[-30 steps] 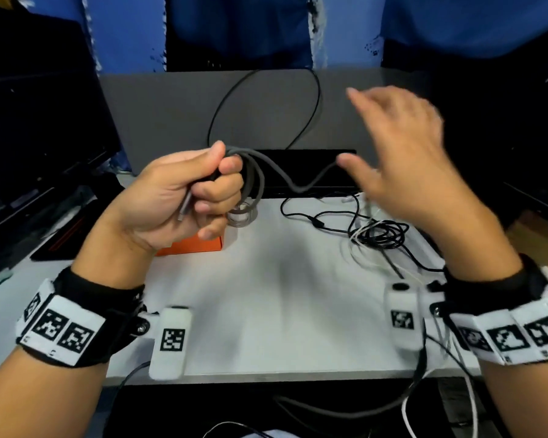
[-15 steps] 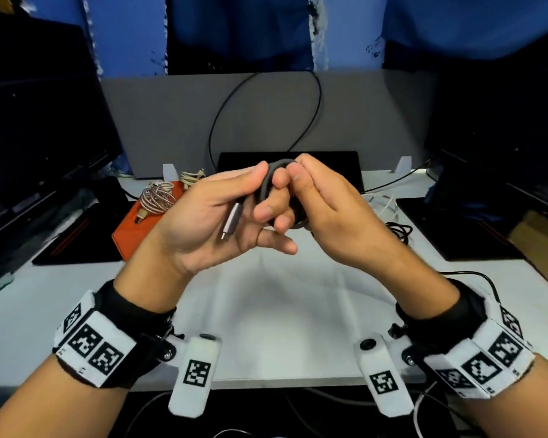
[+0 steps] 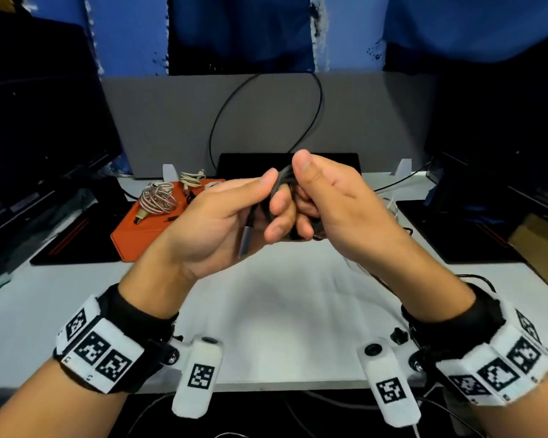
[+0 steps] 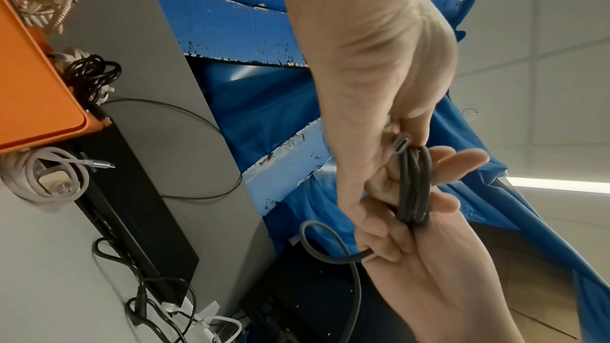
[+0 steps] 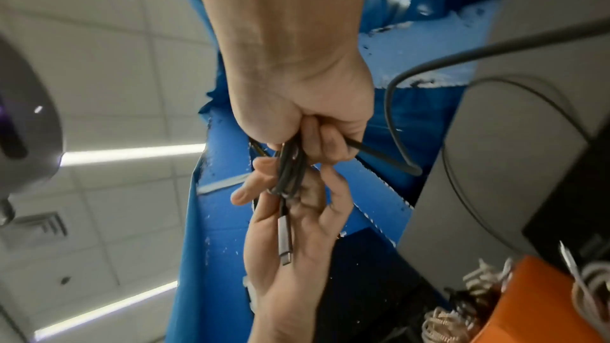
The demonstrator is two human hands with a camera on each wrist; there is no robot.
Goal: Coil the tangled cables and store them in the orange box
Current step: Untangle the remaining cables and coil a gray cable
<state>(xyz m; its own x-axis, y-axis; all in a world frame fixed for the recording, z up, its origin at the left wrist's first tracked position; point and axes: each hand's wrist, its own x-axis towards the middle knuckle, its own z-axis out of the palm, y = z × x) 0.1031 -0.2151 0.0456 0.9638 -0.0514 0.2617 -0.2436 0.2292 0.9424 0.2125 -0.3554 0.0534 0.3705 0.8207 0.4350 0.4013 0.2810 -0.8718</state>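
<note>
A dark grey cable (image 3: 280,181), wound into a small coil, is held above the table by both hands. My left hand (image 3: 266,200) grips the coil, and the cable's silver connector (image 3: 246,238) hangs down across its palm. My right hand (image 3: 307,197) closes on the coil (image 5: 290,166) from the other side, thumb on top. A loose tail (image 4: 330,244) loops out from my right hand's fingers. The orange box (image 3: 140,235) lies at the back left. On it are a coiled braided cable (image 3: 157,199) and a white cable (image 3: 190,178).
More tangled black and white cables (image 4: 158,309) lie on the white table (image 3: 282,311) to the right, mostly hidden behind my right hand in the head view. A thin black cable (image 3: 266,115) loops over the grey partition. Dark monitors stand left and right.
My right hand, open and raised away a second ago, has come in and closed on the coil. Both hands have shifted towards the centre, uncovering the orange box.
</note>
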